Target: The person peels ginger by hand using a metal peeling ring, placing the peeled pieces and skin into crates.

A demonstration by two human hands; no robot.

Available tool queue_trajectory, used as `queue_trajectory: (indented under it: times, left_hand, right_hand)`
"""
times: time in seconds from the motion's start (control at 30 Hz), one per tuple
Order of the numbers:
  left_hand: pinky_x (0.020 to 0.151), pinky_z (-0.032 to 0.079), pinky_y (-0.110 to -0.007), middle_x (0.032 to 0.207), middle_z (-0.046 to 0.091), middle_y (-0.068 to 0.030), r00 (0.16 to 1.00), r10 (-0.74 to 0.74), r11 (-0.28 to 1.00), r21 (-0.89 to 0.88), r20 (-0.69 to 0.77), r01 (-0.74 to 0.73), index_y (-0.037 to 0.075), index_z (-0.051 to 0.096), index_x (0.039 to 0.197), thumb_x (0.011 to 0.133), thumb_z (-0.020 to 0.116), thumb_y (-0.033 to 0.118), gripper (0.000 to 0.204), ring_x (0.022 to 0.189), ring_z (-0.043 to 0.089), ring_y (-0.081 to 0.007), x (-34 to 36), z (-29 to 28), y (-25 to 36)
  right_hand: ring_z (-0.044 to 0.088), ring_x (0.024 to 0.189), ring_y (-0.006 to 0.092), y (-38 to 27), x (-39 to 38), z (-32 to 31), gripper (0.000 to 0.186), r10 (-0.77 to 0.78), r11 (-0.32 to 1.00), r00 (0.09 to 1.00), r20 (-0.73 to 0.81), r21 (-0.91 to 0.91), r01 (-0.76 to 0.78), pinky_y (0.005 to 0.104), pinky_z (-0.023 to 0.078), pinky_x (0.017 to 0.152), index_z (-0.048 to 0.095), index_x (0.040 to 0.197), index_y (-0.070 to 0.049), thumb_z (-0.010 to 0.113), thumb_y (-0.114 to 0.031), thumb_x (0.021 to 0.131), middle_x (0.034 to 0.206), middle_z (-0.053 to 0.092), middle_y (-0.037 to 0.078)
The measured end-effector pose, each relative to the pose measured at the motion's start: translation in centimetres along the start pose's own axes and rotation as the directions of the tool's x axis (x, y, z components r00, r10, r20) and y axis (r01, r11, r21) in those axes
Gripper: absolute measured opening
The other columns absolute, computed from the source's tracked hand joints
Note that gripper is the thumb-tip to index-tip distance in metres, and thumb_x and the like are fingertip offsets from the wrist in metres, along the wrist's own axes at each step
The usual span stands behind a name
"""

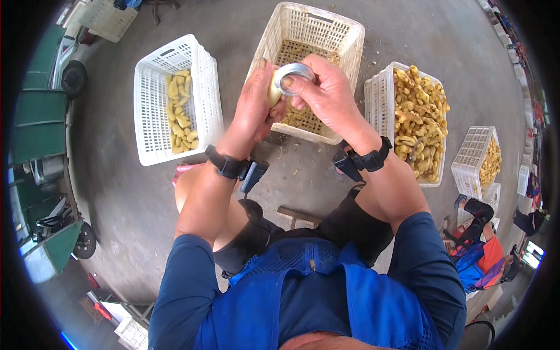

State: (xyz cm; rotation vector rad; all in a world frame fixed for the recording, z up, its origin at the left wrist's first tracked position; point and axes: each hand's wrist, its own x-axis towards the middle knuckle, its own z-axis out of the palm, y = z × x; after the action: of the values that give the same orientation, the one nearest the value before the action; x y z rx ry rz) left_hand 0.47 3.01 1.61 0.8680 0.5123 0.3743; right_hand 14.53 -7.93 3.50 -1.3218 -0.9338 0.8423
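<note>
My left hand (252,100) is closed around a pale yellow, smooth piece of ginger (273,92). In my right hand (333,92) is a shiny ring-shaped metal scraper (296,68), gripped between thumb and fingers. The ring sits against the side of the ginger, and its working edge is partly hidden by my thumb. Both hands are raised over a white plastic crate (352,55) with scraps and peelings on its slotted bottom. To the left, another white crate (208,96) contains pale yellow ginger pieces (181,111). The crate on the right (380,99) is heaped with browner, rougher ginger (417,116).
Farther right stands a smaller crate of ginger (468,164), near another seated person (475,256). A green vehicle (39,119) with black wheels (74,78) lines the left side. Small scraps lie on the grey floor (111,204) around the middle crate.
</note>
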Motion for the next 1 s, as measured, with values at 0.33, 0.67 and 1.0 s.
queue_trajectory:
  times: [0.33, 0.67, 1.0]
  left_hand:
    - [0.043, 0.028, -0.022, 0.079, 0.056, -0.0018, 0.985, -0.098, 0.990, 0.089, -0.146, 0.111, 0.014, 0.053, 0.114, 0.114, 0.045, 0.042, 0.029, 0.047, 0.037, -0.0053, -1.3, 1.0, 0.9]
    - [0.041, 0.030, -0.024, 0.076, 0.056, -0.0043, 0.988, -0.138, 0.989, -0.054, -0.063, 0.135, 0.013, 0.053, 0.111, 0.112, 0.046, 0.040, 0.028, 0.047, 0.039, -0.0083, -0.2, -0.7, -0.4]
    - [0.041, 0.025, -0.023, 0.077, 0.057, -0.0029, 0.953, -0.210, 0.978, -0.053, -0.221, 0.203, 0.013, 0.056, 0.110, 0.113, 0.047, 0.043, 0.032, 0.046, 0.036, -0.0064, -1.0, -0.1, 0.4]
  right_hand:
    - [0.065, 0.060, 0.0077, 0.3, 2.2, -3.7, 0.014, -0.018, 0.974, 0.958, -0.287, -0.223, -0.048, 0.0243, 0.052, 0.052, 0.071, 0.107, -0.004, 0.075, -0.015, 0.099, 0.085, 0.073, 0.005]
    - [0.063, 0.060, 0.0103, -0.5, 0.3, 0.2, 0.014, 0.089, 0.987, 0.994, 0.065, -0.143, -0.079, 0.0284, 0.052, 0.053, 0.071, 0.099, -0.004, 0.077, -0.017, 0.098, 0.079, 0.071, 0.005]
    - [0.063, 0.059, 0.0097, 0.0, 1.8, -3.1, 0.012, 0.051, 0.965, 0.986, -0.162, -0.245, -0.090, 0.0279, 0.050, 0.051, 0.071, 0.100, -0.004, 0.073, -0.016, 0.101, 0.076, 0.068, 0.003]
